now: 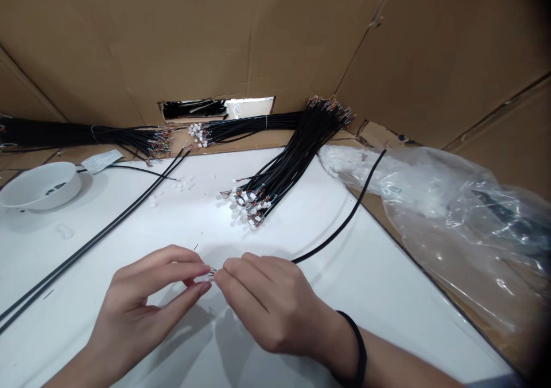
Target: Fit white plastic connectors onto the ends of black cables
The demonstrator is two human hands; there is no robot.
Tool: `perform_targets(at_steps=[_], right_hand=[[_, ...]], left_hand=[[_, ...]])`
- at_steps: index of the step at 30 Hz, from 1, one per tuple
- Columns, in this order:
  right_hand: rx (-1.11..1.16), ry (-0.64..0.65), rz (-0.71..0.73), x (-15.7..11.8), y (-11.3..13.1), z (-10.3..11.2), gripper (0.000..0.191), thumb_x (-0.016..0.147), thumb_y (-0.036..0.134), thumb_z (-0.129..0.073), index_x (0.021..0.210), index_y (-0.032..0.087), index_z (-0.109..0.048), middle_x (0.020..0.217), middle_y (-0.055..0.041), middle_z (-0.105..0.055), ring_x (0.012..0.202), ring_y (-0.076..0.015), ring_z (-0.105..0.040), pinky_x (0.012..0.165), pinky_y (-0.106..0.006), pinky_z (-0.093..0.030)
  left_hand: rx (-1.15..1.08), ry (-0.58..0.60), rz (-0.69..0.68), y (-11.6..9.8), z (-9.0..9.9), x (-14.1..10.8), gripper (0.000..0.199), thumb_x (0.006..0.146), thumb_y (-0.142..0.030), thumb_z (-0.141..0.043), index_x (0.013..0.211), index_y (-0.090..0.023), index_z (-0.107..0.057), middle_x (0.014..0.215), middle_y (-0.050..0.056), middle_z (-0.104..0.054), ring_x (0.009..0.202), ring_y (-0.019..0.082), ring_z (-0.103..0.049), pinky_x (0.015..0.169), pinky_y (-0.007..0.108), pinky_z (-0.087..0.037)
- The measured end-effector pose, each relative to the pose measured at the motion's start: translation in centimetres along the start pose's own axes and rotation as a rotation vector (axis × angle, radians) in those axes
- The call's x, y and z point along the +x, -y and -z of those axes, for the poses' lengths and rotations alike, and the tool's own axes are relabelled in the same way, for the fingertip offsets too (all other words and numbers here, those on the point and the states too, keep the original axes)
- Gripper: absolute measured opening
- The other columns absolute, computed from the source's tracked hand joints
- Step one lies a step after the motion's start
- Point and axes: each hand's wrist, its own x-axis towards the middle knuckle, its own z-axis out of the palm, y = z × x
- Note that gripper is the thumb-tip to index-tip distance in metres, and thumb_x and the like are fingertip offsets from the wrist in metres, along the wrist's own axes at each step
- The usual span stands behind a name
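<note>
A black multi-wire cable (340, 227) runs from the back right into my right hand (267, 302), whose closed fingers grip its near end. Thin wires (212, 274) stick out of that grip toward my left hand (159, 296). The left thumb and fingertips pinch a small white connector at the wire ends, mostly hidden by the fingers. Both hands are just above the white tabletop (189, 342), fingertips almost touching. Beyond them lies a bundle of black cables (288, 158) with white connectors (249, 204) on its near ends.
On the left are a white bowl (64, 190) holding small dark pieces, a paper label (101, 161) and two loose black cables (112, 224). More cable bundles (120, 135) line the back along a cardboard wall (193, 38). Clear plastic bags (434, 204) sit at the right edge. Loose connectors (185, 183) lie mid-table.
</note>
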Motion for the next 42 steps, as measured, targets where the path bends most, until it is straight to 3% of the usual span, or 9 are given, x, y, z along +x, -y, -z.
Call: perform_targets(at_steps=[6, 14, 28, 35, 39, 42], right_hand=[[0.009, 0.011, 0.009, -0.09, 0.1, -0.02, 0.019, 0.083, 0.007, -0.047, 0.079, 0.006, -0.066, 0.068, -0.0077, -0.056, 0.056, -0.0169, -0.044, 0.046, -0.029, -0.034], [0.012, 0.028, 0.015, -0.28, 0.01, -0.17, 0.022, 0.086, 0.008, -0.043, 0.078, 0.006, -0.064, 0.068, -0.0078, -0.056, 0.058, -0.0169, -0.046, 0.046, -0.029, -0.033], [-0.001, 0.068, 0.032, -0.62, -0.03, -0.26, 0.021, 0.087, 0.009, -0.042, 0.077, 0.008, -0.06, 0.068, -0.0064, -0.053, 0.06, -0.0163, -0.048, 0.048, -0.029, -0.034], [-0.008, 0.093, 0.038, -0.63, 0.0, -0.33, 0.019, 0.087, 0.009, -0.044, 0.073, 0.01, -0.057, 0.066, -0.0054, -0.051, 0.058, -0.0162, -0.044, 0.047, -0.029, -0.031], [0.013, 0.083, -0.007, -0.67, -0.05, -0.45, 0.018, 0.086, 0.008, -0.045, 0.074, 0.01, -0.057, 0.067, -0.0047, -0.052, 0.059, -0.0148, -0.044, 0.049, -0.028, -0.033], [0.11, 0.064, -0.124, -0.64, -0.06, -0.47, 0.015, 0.085, 0.01, -0.046, 0.078, 0.01, -0.059, 0.07, -0.0046, -0.054, 0.065, -0.014, -0.049, 0.054, -0.026, -0.038]], left_hand=[[-0.022, 0.006, -0.03, 0.04, -0.16, 0.16, 0.034, 0.077, -0.002, -0.062, 0.106, -0.019, -0.058, 0.08, 0.0, -0.059, 0.072, 0.008, -0.057, 0.063, 0.021, -0.05], [0.016, 0.019, -0.079, -0.17, -0.13, 0.16, 0.036, 0.077, 0.0, -0.06, 0.109, -0.016, -0.056, 0.083, 0.002, -0.062, 0.072, 0.009, -0.057, 0.063, 0.021, -0.05], [0.098, 0.015, -0.15, -0.63, -0.39, 0.54, 0.029, 0.077, 0.002, -0.058, 0.103, -0.011, -0.059, 0.084, 0.004, -0.063, 0.077, 0.009, -0.059, 0.067, 0.018, -0.051], [0.165, 0.019, -0.182, -0.13, -0.6, 0.06, 0.031, 0.076, 0.001, -0.058, 0.103, -0.015, -0.059, 0.09, 0.004, -0.066, 0.08, 0.012, -0.063, 0.072, 0.025, -0.053], [0.123, 0.018, -0.157, -0.09, -0.53, 0.16, 0.032, 0.078, 0.0, -0.058, 0.106, -0.016, -0.058, 0.089, 0.005, -0.065, 0.079, 0.012, -0.062, 0.068, 0.024, -0.052], [0.098, 0.018, -0.157, -0.28, -0.35, 0.24, 0.034, 0.076, 0.002, -0.06, 0.106, -0.014, -0.058, 0.089, 0.005, -0.064, 0.079, 0.011, -0.06, 0.067, 0.022, -0.052]])
